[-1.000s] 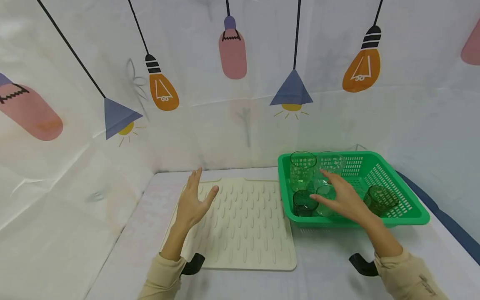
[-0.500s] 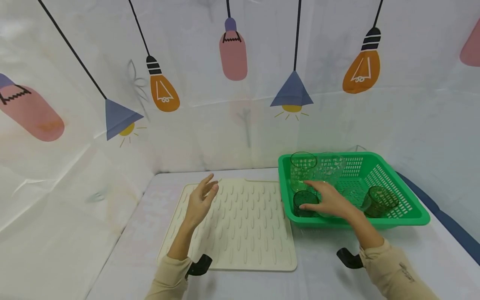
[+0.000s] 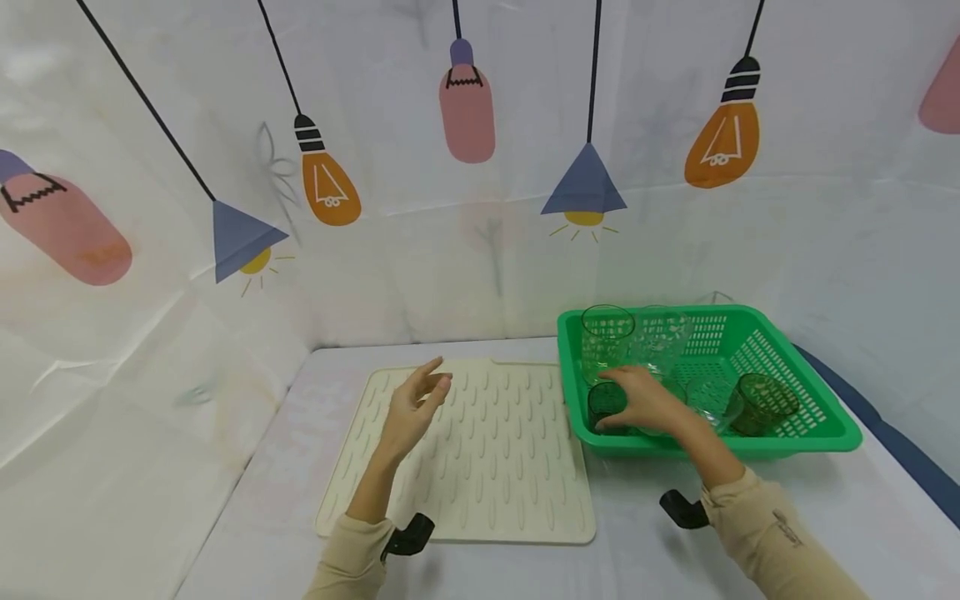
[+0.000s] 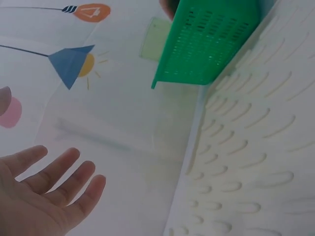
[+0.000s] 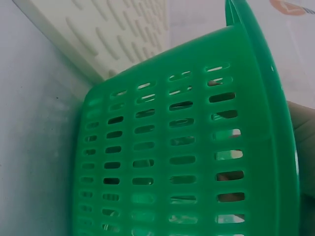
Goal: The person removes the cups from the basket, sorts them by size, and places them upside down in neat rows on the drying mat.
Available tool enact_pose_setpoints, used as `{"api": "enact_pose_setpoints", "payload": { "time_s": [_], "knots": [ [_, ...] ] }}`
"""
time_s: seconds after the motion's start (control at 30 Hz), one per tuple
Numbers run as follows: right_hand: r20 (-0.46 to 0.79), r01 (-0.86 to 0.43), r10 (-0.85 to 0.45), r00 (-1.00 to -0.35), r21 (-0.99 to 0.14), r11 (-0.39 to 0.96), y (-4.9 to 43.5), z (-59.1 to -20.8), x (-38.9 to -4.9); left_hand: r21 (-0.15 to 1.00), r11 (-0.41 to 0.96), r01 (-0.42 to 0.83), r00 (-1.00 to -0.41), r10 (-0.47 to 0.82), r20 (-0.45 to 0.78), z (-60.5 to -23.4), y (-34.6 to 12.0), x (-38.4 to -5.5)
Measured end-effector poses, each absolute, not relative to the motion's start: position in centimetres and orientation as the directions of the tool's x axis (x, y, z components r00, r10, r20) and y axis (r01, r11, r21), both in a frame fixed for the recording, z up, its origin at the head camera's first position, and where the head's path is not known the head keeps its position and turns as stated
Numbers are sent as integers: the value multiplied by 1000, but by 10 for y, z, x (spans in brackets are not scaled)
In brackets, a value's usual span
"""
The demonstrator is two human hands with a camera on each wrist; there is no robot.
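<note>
My right hand reaches over the near left corner of the green plastic basket. Its thumb and fingers spread around a short dark glass, which stands inside. In the right wrist view the slotted basket wall hides most of this hand. Behind the dark glass is a tall yellowish glass, with a clear glass beside it. A brownish-green glass leans over at the basket's right. My left hand hovers above the cream ridged mat, fingers relaxed and holding nothing.
The mat lies flat on the white-covered table, just left of the basket. Another clear glass sits low in the basket near the brownish-green one. A white sheet printed with lamps hangs behind the table.
My right hand has moved left and down, from above the glasses to around the short dark glass. My left hand has shifted right over the mat, its fingers bending more. The glasses stay put.
</note>
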State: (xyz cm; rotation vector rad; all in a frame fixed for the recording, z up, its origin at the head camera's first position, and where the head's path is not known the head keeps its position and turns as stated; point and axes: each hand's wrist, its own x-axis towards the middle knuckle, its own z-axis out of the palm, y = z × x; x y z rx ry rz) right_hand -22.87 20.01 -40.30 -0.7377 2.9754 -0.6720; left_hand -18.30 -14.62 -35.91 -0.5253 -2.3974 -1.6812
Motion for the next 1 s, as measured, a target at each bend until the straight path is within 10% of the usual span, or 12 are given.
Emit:
{"api": "enact_pose_setpoints", "payload": {
  "time_s": [0.37, 1.0],
  "knots": [
    [-44, -421, -462, -886, -342, 840, 196, -395, -230, 883, 261, 390, -914, 225, 337, -371, -138, -186],
    [182, -425, -393, -901, -542, 725, 200, -368, -223, 881, 240, 408, -889, 327, 322, -370, -114, -185]
  ]
}}
